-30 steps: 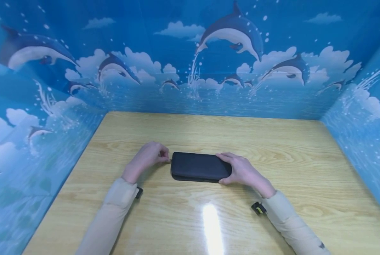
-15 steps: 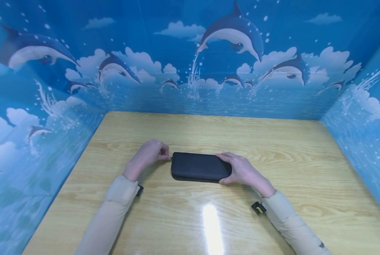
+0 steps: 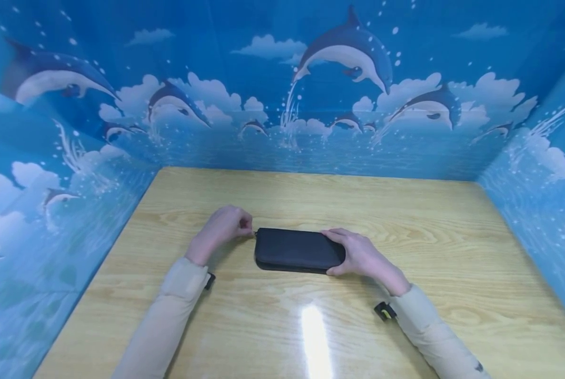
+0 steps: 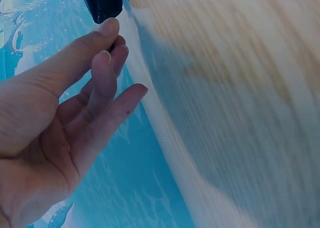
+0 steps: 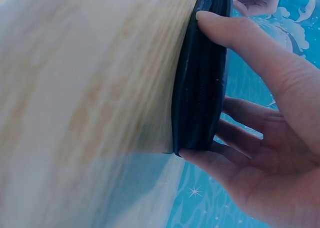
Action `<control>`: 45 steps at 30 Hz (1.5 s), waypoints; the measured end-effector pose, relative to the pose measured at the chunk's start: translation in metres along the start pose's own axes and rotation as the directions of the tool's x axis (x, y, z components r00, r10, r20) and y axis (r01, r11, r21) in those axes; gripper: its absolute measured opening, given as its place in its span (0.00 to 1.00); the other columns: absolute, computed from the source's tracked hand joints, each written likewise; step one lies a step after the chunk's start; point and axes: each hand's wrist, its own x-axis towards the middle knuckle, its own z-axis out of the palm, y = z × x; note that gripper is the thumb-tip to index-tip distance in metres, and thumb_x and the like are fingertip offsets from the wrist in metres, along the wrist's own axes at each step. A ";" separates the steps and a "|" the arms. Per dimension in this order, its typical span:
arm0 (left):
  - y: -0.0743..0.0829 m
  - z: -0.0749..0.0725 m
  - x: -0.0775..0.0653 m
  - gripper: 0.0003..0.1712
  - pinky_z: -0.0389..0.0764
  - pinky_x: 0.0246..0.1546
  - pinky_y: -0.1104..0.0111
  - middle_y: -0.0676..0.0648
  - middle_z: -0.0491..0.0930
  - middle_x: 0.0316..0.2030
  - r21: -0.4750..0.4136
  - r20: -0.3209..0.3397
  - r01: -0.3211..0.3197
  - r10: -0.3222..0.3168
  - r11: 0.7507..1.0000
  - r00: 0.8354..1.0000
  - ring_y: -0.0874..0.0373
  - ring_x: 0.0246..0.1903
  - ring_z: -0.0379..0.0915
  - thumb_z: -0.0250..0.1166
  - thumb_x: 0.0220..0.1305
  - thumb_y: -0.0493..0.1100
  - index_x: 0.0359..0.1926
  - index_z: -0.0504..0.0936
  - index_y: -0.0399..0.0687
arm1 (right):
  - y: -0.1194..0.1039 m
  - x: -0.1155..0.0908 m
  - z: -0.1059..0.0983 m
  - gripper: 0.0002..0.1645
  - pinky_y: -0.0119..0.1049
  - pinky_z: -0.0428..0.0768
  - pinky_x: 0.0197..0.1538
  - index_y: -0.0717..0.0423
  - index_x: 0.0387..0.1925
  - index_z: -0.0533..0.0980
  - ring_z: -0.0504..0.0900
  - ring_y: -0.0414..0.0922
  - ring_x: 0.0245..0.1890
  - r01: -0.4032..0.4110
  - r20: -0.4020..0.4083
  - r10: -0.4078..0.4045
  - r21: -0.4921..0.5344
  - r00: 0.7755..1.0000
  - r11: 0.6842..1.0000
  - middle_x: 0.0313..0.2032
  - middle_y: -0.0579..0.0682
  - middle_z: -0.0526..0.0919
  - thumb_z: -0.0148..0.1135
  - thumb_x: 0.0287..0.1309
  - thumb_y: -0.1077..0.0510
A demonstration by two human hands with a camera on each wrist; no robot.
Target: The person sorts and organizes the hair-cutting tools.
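A black zip-around wallet (image 3: 296, 250) lies flat on the table, long side running left to right. At its far left corner my left hand (image 3: 224, 227) pinches the small zipper pull between thumb and fingertips; the pull is mostly hidden by them. In the left wrist view the wallet's end (image 4: 102, 5) shows just above the thumb tip, and the other fingers are loosely bent. My right hand (image 3: 357, 253) grips the wallet's right end, thumb on the near edge and fingers round the far side. Zipper teeth (image 5: 204, 77) run along the edge facing the right wrist camera.
The wood-grain table (image 3: 244, 326) carries a bright light reflection near its front. Blue dolphin-print walls (image 3: 282, 142) stand along its back, left and right edges. Small black devices (image 3: 385, 310) are strapped at both sleeve cuffs.
My left hand has edged slightly away from me along the wallet's left end, zipper pull still in its fingertips. My right hand and the wallet have stayed in place.
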 end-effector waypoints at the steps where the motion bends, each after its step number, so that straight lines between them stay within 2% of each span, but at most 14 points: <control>1: 0.000 0.000 0.000 0.12 0.74 0.29 0.67 0.57 0.80 0.22 0.001 0.000 -0.001 0.001 1.000 1.000 0.63 0.23 0.72 0.76 0.59 0.44 0.23 0.84 0.49 | 0.000 0.000 0.000 0.57 0.65 0.73 0.61 0.55 0.73 0.66 0.73 0.66 0.64 0.000 0.000 0.000 -0.003 1.000 1.000 0.69 0.63 0.70 0.83 0.44 0.47; 13: 0.002 0.004 -0.004 0.10 0.77 0.29 0.67 0.55 0.82 0.24 -0.002 0.010 0.041 -0.041 0.999 0.999 0.62 0.24 0.74 0.75 0.60 0.45 0.25 0.85 0.49 | 0.001 0.001 0.002 0.57 0.65 0.73 0.62 0.55 0.74 0.66 0.73 0.66 0.64 0.001 0.002 -0.001 -0.001 1.000 1.000 0.69 0.62 0.70 0.82 0.44 0.46; 20: 0.011 0.010 -0.012 0.08 0.78 0.30 0.66 0.53 0.83 0.26 -0.011 0.019 0.123 -0.123 0.992 0.992 0.61 0.25 0.75 0.71 0.65 0.46 0.31 0.85 0.49 | -0.001 0.000 0.002 0.56 0.63 0.74 0.61 0.58 0.75 0.62 0.72 0.67 0.64 0.002 0.026 -0.002 0.008 1.000 1.000 0.70 0.64 0.67 0.80 0.49 0.48; 25: 0.017 0.016 -0.018 0.08 0.80 0.33 0.64 0.52 0.84 0.26 -0.026 -0.009 0.170 -0.171 0.985 0.985 0.61 0.24 0.75 0.69 0.67 0.45 0.32 0.88 0.47 | -0.004 -0.004 0.003 0.57 0.61 0.72 0.64 0.59 0.76 0.59 0.68 0.66 0.68 -0.003 0.029 0.003 0.011 1.000 1.000 0.72 0.64 0.63 0.79 0.52 0.48; 28: 0.021 0.020 -0.023 0.10 0.77 0.30 0.66 0.52 0.82 0.21 -0.084 -0.002 0.220 -0.221 0.972 0.975 0.62 0.20 0.73 0.67 0.70 0.45 0.37 0.89 0.44 | -0.005 -0.007 0.005 0.58 0.61 0.70 0.66 0.58 0.77 0.57 0.63 0.66 0.71 -0.013 0.020 0.013 0.019 1.000 1.000 0.74 0.64 0.59 0.78 0.52 0.47; 31: 0.027 0.023 -0.028 0.14 0.76 0.27 0.68 0.53 0.80 0.18 -0.172 0.036 0.273 -0.271 0.947 0.962 0.62 0.17 0.73 0.63 0.73 0.45 0.48 0.85 0.38 | -0.005 -0.010 0.006 0.59 0.62 0.70 0.66 0.59 0.77 0.57 0.61 0.68 0.71 -0.017 0.002 0.017 0.006 1.000 1.000 0.74 0.66 0.58 0.79 0.52 0.47; 34: 0.033 0.025 -0.034 0.19 0.80 0.25 0.70 0.51 0.79 0.19 -0.268 0.065 0.312 -0.306 0.911 0.950 0.62 0.18 0.76 0.61 0.74 0.44 0.57 0.78 0.35 | -0.005 -0.011 0.006 0.60 0.62 0.71 0.65 0.59 0.77 0.57 0.63 0.67 0.70 -0.034 -0.012 0.034 0.002 0.999 0.999 0.73 0.67 0.61 0.80 0.50 0.49; 38: 0.041 0.028 -0.039 0.22 0.82 0.24 0.70 0.48 0.79 0.22 -0.378 0.098 0.346 -0.334 0.859 0.937 0.60 0.20 0.80 0.60 0.75 0.44 0.62 0.75 0.33 | -0.004 -0.012 0.004 0.60 0.61 0.72 0.64 0.59 0.77 0.58 0.67 0.66 0.68 -0.042 -0.014 0.043 0.002 0.999 0.999 0.71 0.65 0.64 0.82 0.48 0.52; 43: 0.051 0.030 -0.039 0.25 0.80 0.26 0.70 0.49 0.80 0.30 -0.361 0.106 0.386 -0.374 0.849 0.921 0.61 0.21 0.80 0.64 0.72 0.45 0.63 0.75 0.33 | -0.003 -0.010 0.002 0.60 0.61 0.74 0.62 0.59 0.76 0.60 0.70 0.67 0.65 -0.038 -0.005 0.038 0.015 0.999 0.999 0.69 0.65 0.65 0.82 0.47 0.52; 45: 0.053 0.031 -0.039 0.26 0.79 0.27 0.70 0.50 0.80 0.31 -0.349 0.095 0.391 -0.383 0.852 0.919 0.62 0.22 0.80 0.64 0.72 0.44 0.64 0.74 0.32 | -0.002 -0.010 0.001 0.60 0.61 0.75 0.61 0.59 0.76 0.60 0.71 0.67 0.64 -0.036 -0.004 0.036 0.021 0.999 0.999 0.69 0.65 0.66 0.83 0.46 0.52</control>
